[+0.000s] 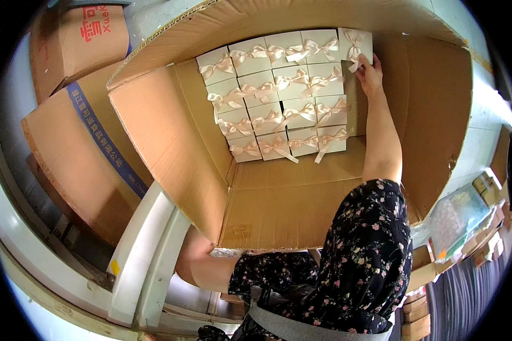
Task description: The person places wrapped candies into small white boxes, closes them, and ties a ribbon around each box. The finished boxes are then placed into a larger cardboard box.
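My right hand (370,76) reaches into a large open cardboard carton (273,213). Its fingers grip the near edge of a white gift box (345,47) tied with a pale pink satin bow, at the far right end of the top row. Several matching gift boxes (288,96) stand in close rows against the carton's far wall, their bows towards me. Between the held box and the carton's right wall (435,111) is a gap. My left hand is out of view; a bare limb (209,264) passes behind the carton's near left corner.
Brown cartons (81,145) stand at the left, one crossed by printed blue tape (106,128). White rails (149,255) run beside the near left corner. At the right lie a clear plastic bag (456,221) and small cardboard boxes (416,319).
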`<action>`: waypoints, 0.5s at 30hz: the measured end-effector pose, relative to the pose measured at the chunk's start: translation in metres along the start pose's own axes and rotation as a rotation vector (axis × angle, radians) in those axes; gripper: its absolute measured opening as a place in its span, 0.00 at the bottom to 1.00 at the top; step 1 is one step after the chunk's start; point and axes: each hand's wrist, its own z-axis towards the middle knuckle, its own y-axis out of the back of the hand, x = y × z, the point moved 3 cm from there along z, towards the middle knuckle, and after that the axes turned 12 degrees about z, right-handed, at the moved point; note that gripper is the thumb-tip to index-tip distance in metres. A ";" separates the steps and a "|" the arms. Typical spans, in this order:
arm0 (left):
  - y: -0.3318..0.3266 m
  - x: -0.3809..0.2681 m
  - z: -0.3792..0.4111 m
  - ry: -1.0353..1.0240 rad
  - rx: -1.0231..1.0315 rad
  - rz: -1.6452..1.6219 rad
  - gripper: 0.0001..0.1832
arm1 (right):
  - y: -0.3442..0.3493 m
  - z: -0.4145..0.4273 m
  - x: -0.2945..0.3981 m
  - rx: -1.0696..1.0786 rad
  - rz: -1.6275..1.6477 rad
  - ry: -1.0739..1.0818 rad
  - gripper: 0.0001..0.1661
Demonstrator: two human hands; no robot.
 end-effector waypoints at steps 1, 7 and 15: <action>0.001 0.000 0.000 0.003 -0.002 0.001 0.54 | -0.002 0.001 -0.001 -0.037 0.011 -0.062 0.41; 0.001 0.005 0.001 0.002 -0.006 -0.005 0.54 | 0.023 0.008 -0.008 -0.267 -0.409 -0.304 0.42; 0.000 0.004 0.003 0.013 0.004 0.031 0.55 | -0.008 -0.011 -0.033 -0.326 0.126 -0.074 0.34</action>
